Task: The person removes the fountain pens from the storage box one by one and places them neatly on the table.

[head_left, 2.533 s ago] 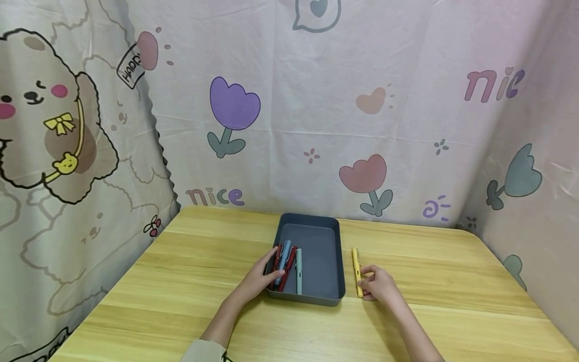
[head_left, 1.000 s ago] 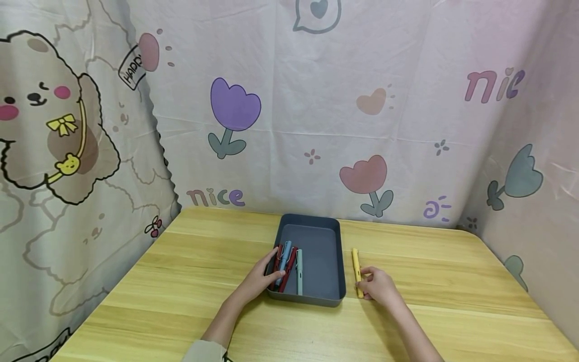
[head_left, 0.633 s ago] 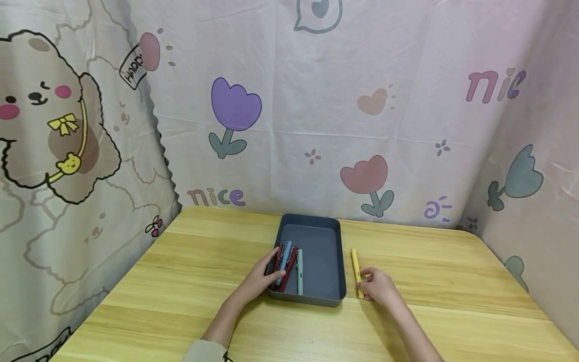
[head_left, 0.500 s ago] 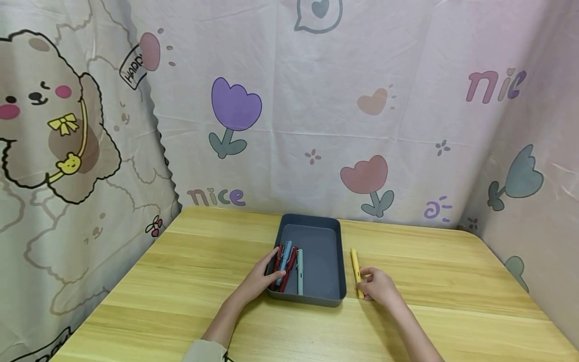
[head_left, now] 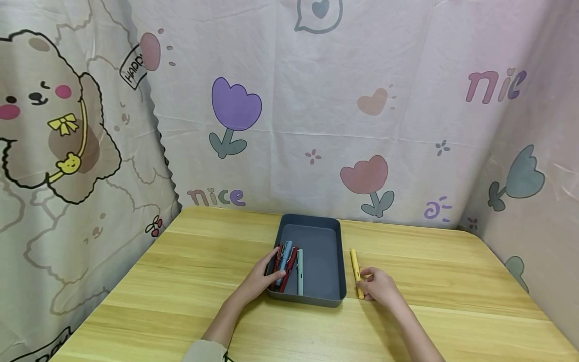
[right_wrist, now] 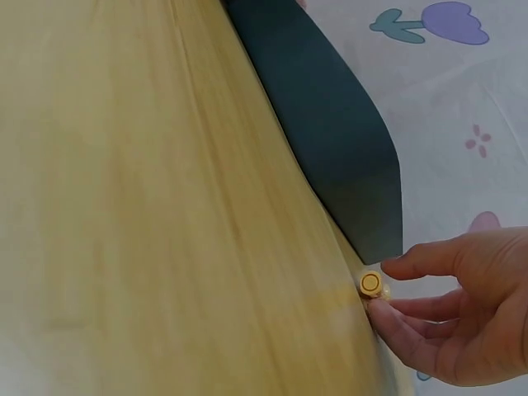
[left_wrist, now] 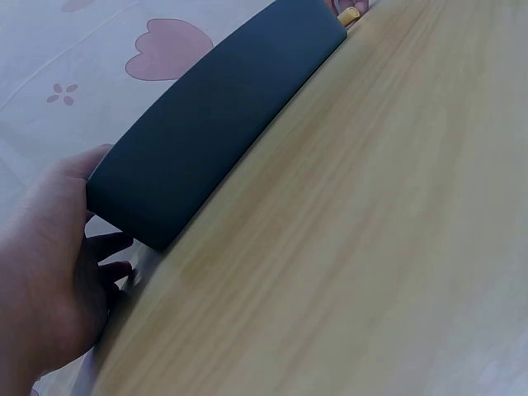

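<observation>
My left hand (head_left: 254, 282) grips the left wall of a dark grey tray (head_left: 324, 271), thumb over the rim above the pens and other fingers outside. In the tray's left half lie a dark red pen (head_left: 278, 259), a blue pen (head_left: 287, 251), another red pen (head_left: 292, 259) and a pale green pen (head_left: 300, 274). To the tray's right, my right hand (head_left: 381, 286) pinches a yellow pen (head_left: 355, 261) near its front end. The right wrist view shows the round end of the yellow pen (right_wrist: 371, 284) between thumb and fingertips, low at the tabletop.
Everything stands on a light wooden table (head_left: 190, 256). A printed cloth (head_left: 307, 100) with flowers hangs behind its back edge, and more cloth (head_left: 90, 241) closes the left side. The tray's outer wall (right_wrist: 330, 124) rises beside the yellow pen.
The yellow pen has rolled slightly in the right fingers, its clip no longer showing, and its far end has swung a little left. The left hand and tray keep their place.
</observation>
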A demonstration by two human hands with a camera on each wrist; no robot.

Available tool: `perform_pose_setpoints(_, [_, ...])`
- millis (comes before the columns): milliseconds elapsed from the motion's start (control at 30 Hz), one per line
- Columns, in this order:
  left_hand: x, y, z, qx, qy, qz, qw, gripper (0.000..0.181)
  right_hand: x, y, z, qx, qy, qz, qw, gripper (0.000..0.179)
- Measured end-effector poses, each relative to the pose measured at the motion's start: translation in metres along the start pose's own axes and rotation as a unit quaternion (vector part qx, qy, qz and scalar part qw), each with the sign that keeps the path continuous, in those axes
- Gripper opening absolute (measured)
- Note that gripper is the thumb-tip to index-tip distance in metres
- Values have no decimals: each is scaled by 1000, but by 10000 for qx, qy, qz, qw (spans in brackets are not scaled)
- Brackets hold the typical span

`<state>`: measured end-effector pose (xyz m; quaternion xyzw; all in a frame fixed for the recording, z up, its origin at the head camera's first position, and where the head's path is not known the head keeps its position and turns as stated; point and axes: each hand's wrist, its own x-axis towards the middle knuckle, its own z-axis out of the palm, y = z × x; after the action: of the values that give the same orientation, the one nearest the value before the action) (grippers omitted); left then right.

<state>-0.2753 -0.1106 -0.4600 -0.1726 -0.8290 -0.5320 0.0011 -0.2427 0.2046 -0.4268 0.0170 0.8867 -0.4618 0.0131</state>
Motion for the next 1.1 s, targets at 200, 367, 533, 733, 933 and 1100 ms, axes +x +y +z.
perform_pose_setpoints(200, [0, 0, -1, 32, -34, 0, 10000, 68, 0, -5, -5, -211, 142, -84, 9996, 35])
perform_pose_setpoints(367, [0, -1, -1, 89, -44, -5, 10000, 69, -1, -14, -9, -490, 236, -364, 9979, 34])
perform_pose_setpoints(533, [1, -1, -1, 93, -40, 2, 9999, 69, -4, -29, -5, -451, 326, -811, 9952, 30])
perform_pose_setpoints(733, [0, -2, 0, 112, -59, -6, 9999, 68, -3, -53, 11, -137, 173, -1153, 9931, 27])
perform_pose_setpoints(933, [0, -3, -1, 150, -24, 7, 9999, 69, 5, -70, 32, -98, -249, -1486, 9885, 24])
perform_pose_setpoints(1100, [0, -1, -1, 154, -18, 53, 9999, 68, 12, -77, 52, -125, -683, -1613, 9845, 24])
